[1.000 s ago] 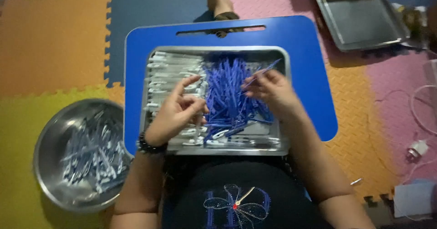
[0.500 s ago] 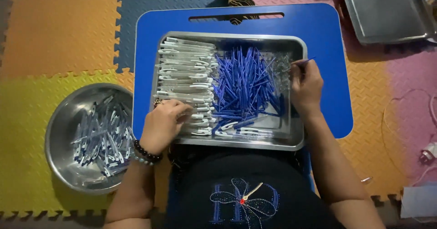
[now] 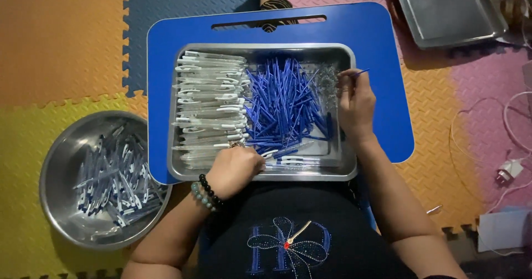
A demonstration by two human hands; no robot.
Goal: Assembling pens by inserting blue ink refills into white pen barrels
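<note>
1. Left hand (image 3: 233, 171): fingers curled down at the near edge of the rectangular steel tray (image 3: 265, 174), tips on the near end of the clear-and-white pen barrels (image 3: 209, 104). Looks clenched on one, but can't tell for sure – knuckles hide the tips.
2. Right hand (image 3: 356, 106): thumb + forefinger pinch a thin blue pen refill (image 3: 359, 73), which sticks out past the fingertips toward the tray's far right corner.
3. Loose heap of blue refills (image 3: 285, 104) lies just left of the right fingers, w/ the barrels stacked beyond it, by the left hand.
4. Small pile of tiny metal springs (image 3: 328, 78), prob., just beside the right fingertips – too small to be certain.
5. Tray sits on a blue plastic lap table (image 3: 382, 40).
6. Round steel bowl (image 3: 52, 201) holding assembled pens is well left of the left hand, on coloured foam floor mats (image 3: 61, 40).
7. Empty-looking second steel tray (image 3: 443, 10) far beyond the right fingers.
</note>
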